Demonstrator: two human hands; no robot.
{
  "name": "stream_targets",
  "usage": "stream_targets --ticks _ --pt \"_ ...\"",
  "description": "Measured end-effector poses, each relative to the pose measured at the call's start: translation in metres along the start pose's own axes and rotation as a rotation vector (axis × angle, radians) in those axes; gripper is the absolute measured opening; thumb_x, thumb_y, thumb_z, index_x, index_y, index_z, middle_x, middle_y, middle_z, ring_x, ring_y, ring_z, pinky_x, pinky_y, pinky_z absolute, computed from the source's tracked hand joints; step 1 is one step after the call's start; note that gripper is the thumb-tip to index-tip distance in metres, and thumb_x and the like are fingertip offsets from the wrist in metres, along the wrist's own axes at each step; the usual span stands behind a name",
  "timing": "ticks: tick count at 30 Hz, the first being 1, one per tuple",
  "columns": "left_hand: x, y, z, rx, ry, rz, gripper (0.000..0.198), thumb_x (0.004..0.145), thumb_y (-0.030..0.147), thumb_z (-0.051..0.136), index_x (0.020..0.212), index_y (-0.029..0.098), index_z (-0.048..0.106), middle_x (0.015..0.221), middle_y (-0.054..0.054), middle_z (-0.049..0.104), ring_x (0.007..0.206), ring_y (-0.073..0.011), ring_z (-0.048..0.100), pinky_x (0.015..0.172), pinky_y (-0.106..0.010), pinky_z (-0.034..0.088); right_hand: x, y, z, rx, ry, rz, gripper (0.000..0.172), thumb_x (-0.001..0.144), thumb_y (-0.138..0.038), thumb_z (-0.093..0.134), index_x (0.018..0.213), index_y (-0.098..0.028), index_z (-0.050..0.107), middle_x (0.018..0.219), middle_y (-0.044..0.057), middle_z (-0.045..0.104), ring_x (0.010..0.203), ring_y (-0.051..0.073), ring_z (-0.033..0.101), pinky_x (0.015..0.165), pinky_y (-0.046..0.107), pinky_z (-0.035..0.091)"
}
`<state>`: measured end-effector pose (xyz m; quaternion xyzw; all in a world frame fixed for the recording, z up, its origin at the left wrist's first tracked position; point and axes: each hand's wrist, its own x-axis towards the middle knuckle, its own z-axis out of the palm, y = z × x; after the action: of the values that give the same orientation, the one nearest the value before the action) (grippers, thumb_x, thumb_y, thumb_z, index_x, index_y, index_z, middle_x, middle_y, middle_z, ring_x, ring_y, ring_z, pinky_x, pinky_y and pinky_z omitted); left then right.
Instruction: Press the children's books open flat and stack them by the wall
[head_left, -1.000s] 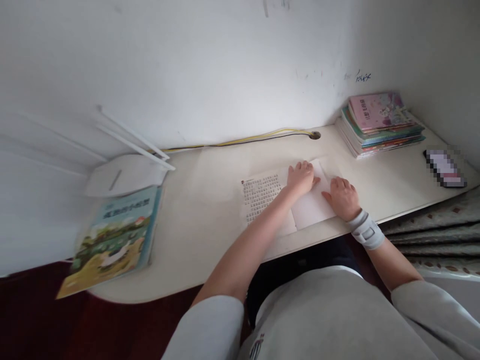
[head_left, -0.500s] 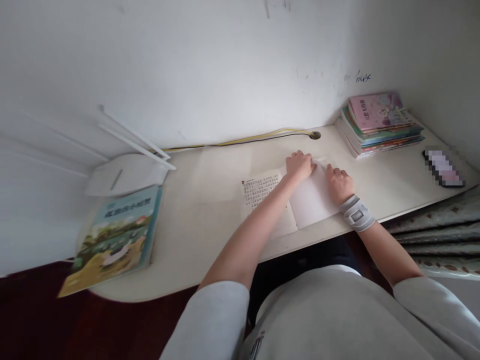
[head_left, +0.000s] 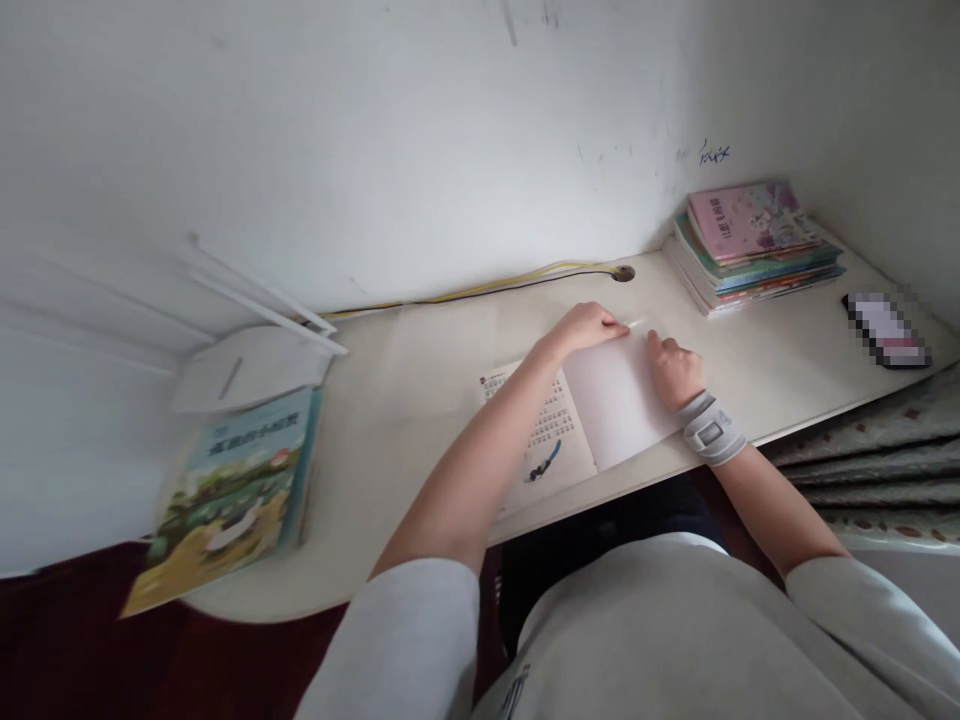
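Observation:
An open book (head_left: 551,465) lies near the desk's front edge, its left page printed with text and a small picture. To the right is a blank white sheet or inner cover (head_left: 622,400). My left hand (head_left: 589,328) reaches across the book, thumb and fingers pinched at the top edge of the white side. Between the hands a shiny, clear strip like plastic film (head_left: 637,322) catches the light. My right hand (head_left: 675,370), with a grey band on its wrist, has curled fingers by the upper right edge of the white side; what they grip is hard to make out.
A stack of books (head_left: 754,250) stands at the back right, with a phone (head_left: 889,330) beside it. On the left, picture books (head_left: 225,490) overhang the desk (head_left: 390,460). Cables (head_left: 480,290) run along the wall to a hole. Curtains (head_left: 862,450) hang at the right.
My left hand has shifted slightly left, its fingers now pinched and stretched toward the right. More of the printed page shows, including its picture. My right hand stays nearly in place.

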<state>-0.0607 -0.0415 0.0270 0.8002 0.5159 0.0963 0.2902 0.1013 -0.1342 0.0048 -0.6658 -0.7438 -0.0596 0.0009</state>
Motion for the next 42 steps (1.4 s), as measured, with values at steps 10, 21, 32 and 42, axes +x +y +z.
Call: stream_targets --ticks 10,21,32,42 --pt "-0.005 0.012 0.0 0.315 -0.132 0.067 0.034 0.079 0.044 0.053 0.082 0.016 0.072 0.074 -0.005 0.066 0.069 -0.0164 0.059 0.062 -0.025 0.037 -0.001 0.005 -0.004 0.05 -0.013 0.045 0.037 0.093 -0.018 0.029 0.127 -0.02 0.045 0.096 0.012 0.064 0.077 0.02 0.066 0.061 0.027 0.046" --pt "-0.005 -0.004 0.046 0.053 0.29 -0.015 0.045 0.075 0.023 0.064 0.119 0.016 0.056 0.105 -0.009 0.059 0.098 -0.02 0.057 0.09 -0.031 0.043 0.002 0.011 0.003 0.276 0.039 0.042 0.036 0.093 -0.029 0.035 0.123 -0.021 0.053 0.121 0.01 0.06 0.108 0.022 0.056 0.087 0.033 0.043" --pt "-0.081 -0.031 0.021 0.091 0.683 0.098 0.037 0.084 0.014 0.046 0.121 0.017 0.051 0.125 -0.012 0.052 0.121 -0.0217 0.046 0.106 -0.04 0.035 0.004 0.015 0.024 0.242 -0.066 -0.048 0.048 0.094 -0.034 0.031 0.137 -0.014 0.041 0.147 0.016 0.033 0.136 0.028 0.029 0.107 0.046 0.024" --pt "-0.236 -0.052 0.077 -0.263 0.817 -0.495 0.042 0.092 0.03 0.036 0.133 0.022 0.04 0.129 -0.012 0.056 0.117 -0.0213 0.055 0.103 -0.043 0.04 -0.008 0.0 0.026 0.231 -0.035 -0.446 0.051 0.094 -0.044 0.033 0.136 -0.018 0.043 0.146 0.015 0.036 0.135 0.03 0.03 0.105 0.057 0.024"
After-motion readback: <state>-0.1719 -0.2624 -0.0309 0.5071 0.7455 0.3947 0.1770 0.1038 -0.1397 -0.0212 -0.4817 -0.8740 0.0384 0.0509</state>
